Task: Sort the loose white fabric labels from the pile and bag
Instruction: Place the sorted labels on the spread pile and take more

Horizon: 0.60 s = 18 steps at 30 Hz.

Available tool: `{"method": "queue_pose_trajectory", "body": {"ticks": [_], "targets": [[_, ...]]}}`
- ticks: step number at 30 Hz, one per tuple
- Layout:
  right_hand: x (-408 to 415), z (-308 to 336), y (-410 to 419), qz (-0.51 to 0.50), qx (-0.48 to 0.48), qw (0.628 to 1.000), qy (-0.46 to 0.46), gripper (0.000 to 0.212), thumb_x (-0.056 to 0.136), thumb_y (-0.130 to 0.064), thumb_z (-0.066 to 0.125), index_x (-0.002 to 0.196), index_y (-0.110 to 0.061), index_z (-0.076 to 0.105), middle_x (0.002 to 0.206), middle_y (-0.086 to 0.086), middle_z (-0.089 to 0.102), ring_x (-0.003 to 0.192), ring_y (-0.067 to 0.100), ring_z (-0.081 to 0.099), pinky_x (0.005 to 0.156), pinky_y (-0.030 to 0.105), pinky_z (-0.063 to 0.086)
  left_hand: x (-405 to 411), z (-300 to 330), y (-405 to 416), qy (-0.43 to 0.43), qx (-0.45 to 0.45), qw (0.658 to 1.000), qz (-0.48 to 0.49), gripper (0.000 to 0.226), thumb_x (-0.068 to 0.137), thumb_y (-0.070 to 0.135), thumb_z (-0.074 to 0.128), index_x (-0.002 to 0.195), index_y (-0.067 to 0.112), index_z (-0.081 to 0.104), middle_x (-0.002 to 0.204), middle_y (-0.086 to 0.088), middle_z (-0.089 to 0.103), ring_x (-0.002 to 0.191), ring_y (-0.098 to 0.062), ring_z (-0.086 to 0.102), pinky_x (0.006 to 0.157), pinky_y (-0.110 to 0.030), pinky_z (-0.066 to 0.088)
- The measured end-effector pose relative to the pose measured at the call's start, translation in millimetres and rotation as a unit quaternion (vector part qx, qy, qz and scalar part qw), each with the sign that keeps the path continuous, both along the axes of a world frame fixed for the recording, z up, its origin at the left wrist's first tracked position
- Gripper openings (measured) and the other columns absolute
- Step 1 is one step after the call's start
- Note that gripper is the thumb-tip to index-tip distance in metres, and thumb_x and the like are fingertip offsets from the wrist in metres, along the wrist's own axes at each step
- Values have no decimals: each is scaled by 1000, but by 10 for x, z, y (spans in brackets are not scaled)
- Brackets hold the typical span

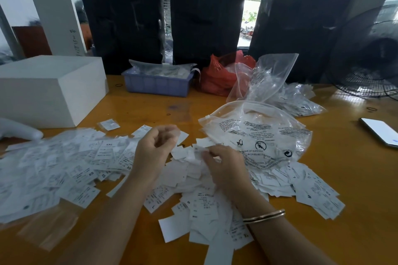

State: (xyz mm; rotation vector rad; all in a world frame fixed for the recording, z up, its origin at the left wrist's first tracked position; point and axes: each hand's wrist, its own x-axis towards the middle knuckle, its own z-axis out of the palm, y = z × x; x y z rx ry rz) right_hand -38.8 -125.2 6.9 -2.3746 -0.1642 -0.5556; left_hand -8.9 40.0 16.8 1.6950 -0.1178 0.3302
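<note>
Both hands [183, 153] pinch labels [191, 155] mid-pile, beside the clear bag [258, 135].

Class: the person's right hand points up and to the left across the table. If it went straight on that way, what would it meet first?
The right hand would probably first meet the loose white fabric labels just ahead of its fingertips, then the left hand; depth is unclear.
</note>
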Motion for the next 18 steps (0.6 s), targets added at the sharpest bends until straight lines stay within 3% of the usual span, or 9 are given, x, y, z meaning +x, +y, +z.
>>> {"method": "queue_pose_trajectory", "body": {"ticks": [1,3,6,11,14,18], "targets": [[-12,17,-20,-1,77,997,14,18,94,-26,54,86,-20,69,68,-11,59,55,0,48,61,20,37,-9,2,-7,-16,20,1000,-7,15,87,26,66,95,39,61,87,10,67,83,-5,62,66,-16,50],[-43,58,-60,-11,205,979,12,13,92,-19,58,100,-27,64,60,-8,52,52,6,46,53,24,41,-50,9,-34,-71,88,993,-21,23,85,28,68,101,39,55,80,10,65,75,1,60,62,-11,48],[-91,137,-111,5,290,956,-37,42,91,-10,59,107,-48,50,58,-2,49,53,13,50,53,26,46,-103,-10,-81,-137,176,973,-52,39,83,26,71,115,33,50,77,10,65,74,0,61,66,-9,49],[-114,213,-58,101,435,894,-26,44,88,3,59,112,-33,52,69,-7,68,64,10,66,62,16,50,-120,-15,-104,-157,239,955,-83,51,81,30,72,122,38,44,78,16,61,78,4,58,67,-7,46],[-104,217,-15,126,447,886,-12,25,86,2,62,95,-21,64,78,-2,72,67,9,66,62,18,51,-121,-10,-115,-158,245,952,-96,56,80,33,71,128,37,42,78,16,61,78,4,58,66,-8,47],[-78,170,25,124,383,915,-10,26,84,-3,66,80,-28,68,79,-2,71,75,13,65,71,25,54,-126,-22,-119,-169,254,947,-100,59,80,26,74,132,28,46,76,18,60,76,5,58,63,-7,46]]}}
